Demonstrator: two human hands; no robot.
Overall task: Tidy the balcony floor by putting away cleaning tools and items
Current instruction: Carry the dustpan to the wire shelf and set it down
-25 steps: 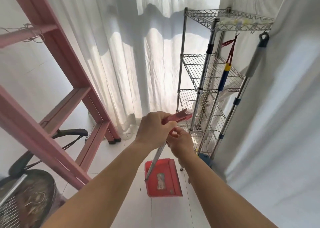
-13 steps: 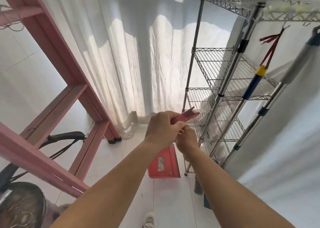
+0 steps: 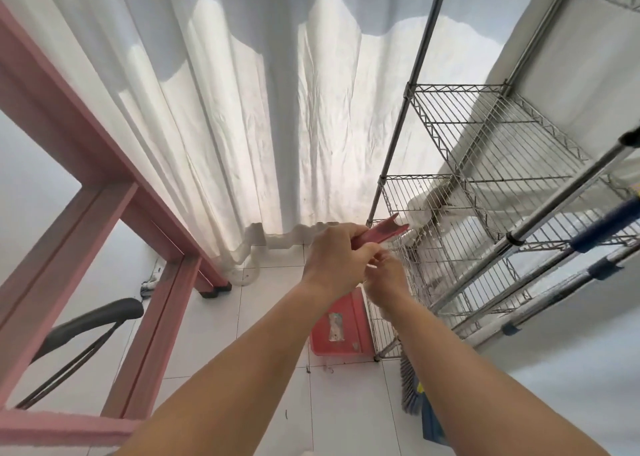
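Centre frame: left hand (image 3: 337,256) curled round the red dustpan handle (image 3: 379,233), right hand (image 3: 386,275) just beneath with fingers bent, grip unclear, red dustpan pan (image 3: 337,327) low on the white floor (image 3: 266,324) beside the wire shelf rack (image 3: 485,192) at right.

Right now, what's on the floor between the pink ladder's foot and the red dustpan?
Bare white floor tiles in the head view, from ladder foot to dustpan.
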